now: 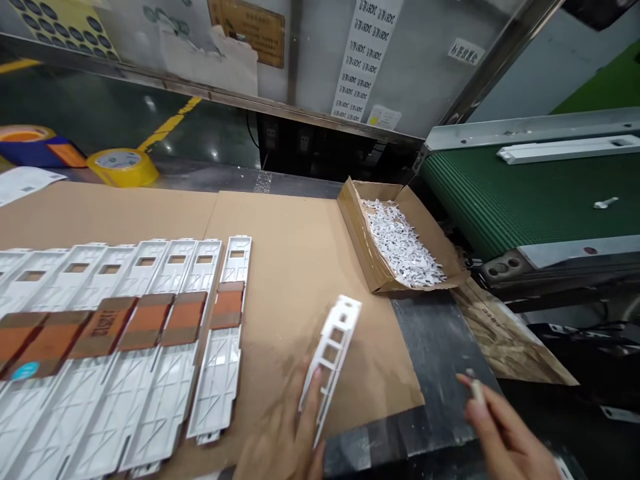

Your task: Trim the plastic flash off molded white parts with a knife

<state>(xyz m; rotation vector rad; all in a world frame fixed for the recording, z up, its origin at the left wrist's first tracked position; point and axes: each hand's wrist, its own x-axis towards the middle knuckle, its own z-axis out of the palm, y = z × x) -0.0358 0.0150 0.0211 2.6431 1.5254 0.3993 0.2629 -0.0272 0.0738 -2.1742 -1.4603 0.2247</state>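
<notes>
My left hand [280, 447] grips a white plastic frame [333, 353] with square windows; my right hand [505, 433] pinches a small white piece [477, 392].

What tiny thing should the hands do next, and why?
I think the right hand should drop its small pale bit into the shallow brown cardboard tray. That tray already holds a heap of little white plastic scraps, and the bit looks similar, though it is too small to be sure. The left hand holds a white ladder-shaped plastic part.
</notes>
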